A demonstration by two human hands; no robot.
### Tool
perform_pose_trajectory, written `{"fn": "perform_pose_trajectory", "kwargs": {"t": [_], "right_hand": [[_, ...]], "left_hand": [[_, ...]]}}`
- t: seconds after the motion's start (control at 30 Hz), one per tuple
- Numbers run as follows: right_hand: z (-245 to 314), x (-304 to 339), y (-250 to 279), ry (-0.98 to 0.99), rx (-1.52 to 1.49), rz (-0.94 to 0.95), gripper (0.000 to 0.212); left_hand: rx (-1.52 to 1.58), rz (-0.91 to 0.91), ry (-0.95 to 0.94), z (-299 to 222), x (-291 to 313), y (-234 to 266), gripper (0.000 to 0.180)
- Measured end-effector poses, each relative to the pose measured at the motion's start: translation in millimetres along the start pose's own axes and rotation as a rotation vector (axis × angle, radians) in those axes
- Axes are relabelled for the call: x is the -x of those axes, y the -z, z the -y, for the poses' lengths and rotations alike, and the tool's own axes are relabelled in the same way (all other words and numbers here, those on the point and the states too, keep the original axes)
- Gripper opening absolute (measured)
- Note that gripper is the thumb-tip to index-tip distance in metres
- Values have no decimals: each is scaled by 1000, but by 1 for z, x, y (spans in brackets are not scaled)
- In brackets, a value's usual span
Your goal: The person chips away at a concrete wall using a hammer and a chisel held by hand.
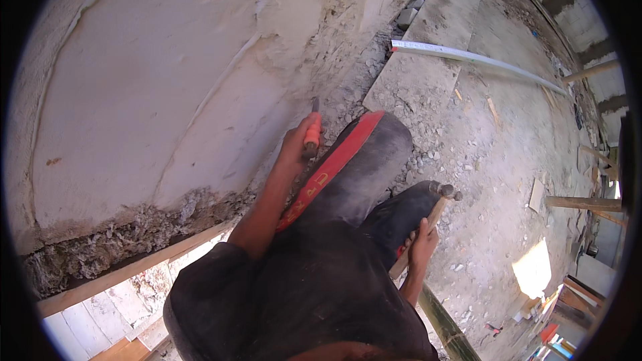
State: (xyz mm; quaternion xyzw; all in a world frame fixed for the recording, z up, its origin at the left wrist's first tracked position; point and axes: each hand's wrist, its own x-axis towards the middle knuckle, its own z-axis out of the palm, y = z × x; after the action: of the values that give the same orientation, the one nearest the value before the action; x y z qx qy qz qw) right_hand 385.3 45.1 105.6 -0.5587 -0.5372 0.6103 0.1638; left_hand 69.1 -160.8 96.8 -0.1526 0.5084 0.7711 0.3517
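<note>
My left hand (299, 139) is closed around the red grip of a chisel (312, 132), its metal tip against or close to the foot of the pale plastered wall (160, 73). Where the tip points, the plaster is broken and rough. On the right, beside my knee, my right hand (422, 241) grips the wooden handle of a hammer (438, 210). The hammer's metal head sits at the upper end, well apart from the chisel. My dark trousers with a red side stripe lie between the two hands.
Broken rubble (428, 154) covers the floor along the wall. A long straight metal bar (478, 58) crosses a board (428, 73) ahead. A bamboo pole (447, 327) lies at lower right, and wooden poles (582, 204) stand at the right. A timber edge (134, 271) runs under the wall's ragged end.
</note>
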Motion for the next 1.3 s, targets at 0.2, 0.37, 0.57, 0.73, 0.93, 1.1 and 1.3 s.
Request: {"fn": "perform_pose_trajectory", "kwargs": {"t": [0.2, 0.37, 0.57, 0.73, 0.93, 1.1, 1.3], "right_hand": [[55, 33, -22, 287, 10, 54, 25], [80, 26, -25, 624, 98, 110, 33], [104, 25, -27, 935, 317, 136, 35], [128, 35, -31, 920, 531, 238, 32], [162, 34, -56, 1225, 767, 423, 33], [161, 28, -76, 1488, 839, 644, 38], [168, 13, -113, 1551, 981, 486, 39]], "left_hand": [[-47, 109, -281, -62, 60, -70, 36], [24, 67, -406, -74, 46, -81, 36], [125, 95, -355, -75, 44, -75, 36], [263, 147, -259, -86, 40, -64, 34], [171, 117, -340, -88, 46, -74, 39], [117, 118, -329, -90, 46, -77, 39], [137, 81, -307, -91, 42, -83, 42]]}}
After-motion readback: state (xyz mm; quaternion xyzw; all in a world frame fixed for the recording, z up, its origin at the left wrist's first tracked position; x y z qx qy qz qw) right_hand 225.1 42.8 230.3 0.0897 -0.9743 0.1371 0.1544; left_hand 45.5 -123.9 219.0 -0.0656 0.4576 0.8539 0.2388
